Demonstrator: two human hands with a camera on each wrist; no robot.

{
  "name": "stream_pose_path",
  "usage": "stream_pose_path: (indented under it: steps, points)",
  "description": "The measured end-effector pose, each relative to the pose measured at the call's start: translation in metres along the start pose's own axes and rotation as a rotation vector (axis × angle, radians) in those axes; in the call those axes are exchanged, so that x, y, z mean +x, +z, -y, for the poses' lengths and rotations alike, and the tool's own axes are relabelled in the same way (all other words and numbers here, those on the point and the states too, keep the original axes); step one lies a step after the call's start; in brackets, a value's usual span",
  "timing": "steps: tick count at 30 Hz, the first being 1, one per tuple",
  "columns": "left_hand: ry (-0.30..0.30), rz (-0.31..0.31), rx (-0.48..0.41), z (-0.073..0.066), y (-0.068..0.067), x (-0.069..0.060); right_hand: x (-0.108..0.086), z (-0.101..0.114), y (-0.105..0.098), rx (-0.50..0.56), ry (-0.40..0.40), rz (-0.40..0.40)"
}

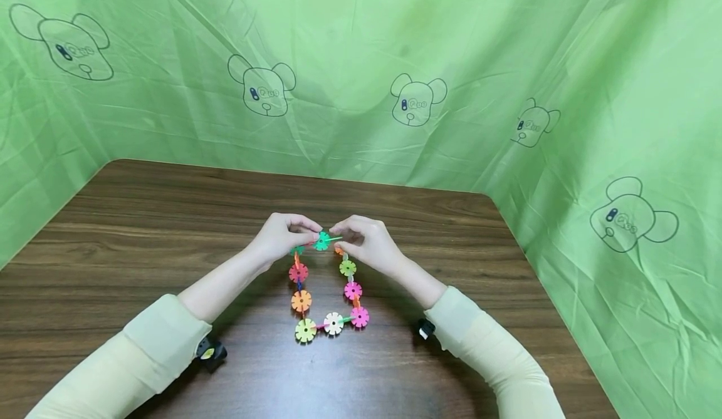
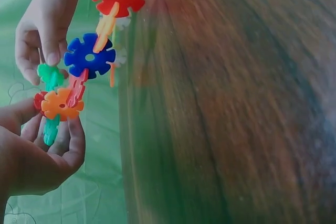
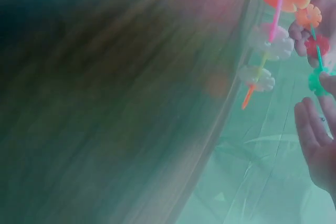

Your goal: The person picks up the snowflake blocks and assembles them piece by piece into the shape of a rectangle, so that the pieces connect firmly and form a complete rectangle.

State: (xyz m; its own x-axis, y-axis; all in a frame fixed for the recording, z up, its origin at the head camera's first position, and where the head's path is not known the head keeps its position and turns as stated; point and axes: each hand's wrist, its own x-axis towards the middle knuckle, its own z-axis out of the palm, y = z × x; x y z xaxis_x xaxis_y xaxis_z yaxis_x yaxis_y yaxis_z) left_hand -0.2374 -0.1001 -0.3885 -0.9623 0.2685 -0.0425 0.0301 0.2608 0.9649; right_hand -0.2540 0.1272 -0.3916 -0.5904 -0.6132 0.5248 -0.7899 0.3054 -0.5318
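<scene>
A chain of colourful plastic snowflake discs (image 1: 301, 301), slotted together, forms a rough four-sided loop on and above the table. My left hand (image 1: 279, 236) pinches the chain at its far left corner, with fingertips on a red disc (image 2: 38, 101) and an orange disc (image 2: 59, 106). A green disc (image 1: 322, 241) stands just beyond those fingertips. My right hand (image 1: 369, 243) is at that green end, thumb and forefinger spread apart on either side of a thin green edge. An orange-tipped chain end (image 3: 247, 98) hangs loose near the right hand.
The brown wood-grain table (image 1: 186, 218) spreads around the loop. Green cloth (image 1: 338, 137) with bear-head outlines hangs behind and along the sides. A black wrist device (image 1: 211, 351) sits at the left cuff, another (image 1: 425, 329) at the right.
</scene>
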Motion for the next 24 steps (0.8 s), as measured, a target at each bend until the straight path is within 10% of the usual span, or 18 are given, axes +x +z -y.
stream_pose_path:
  steps: [17, 24]
  points:
    - [0.048, -0.012, 0.052, 0.006, -0.002, 0.000, 0.001, -0.036, -0.005, -0.033, 0.384, 0.363]
    - [0.037, -0.015, 0.048, 0.004, -0.002, 0.001, 0.004, -0.044, -0.002, 0.130, 0.533, 0.363]
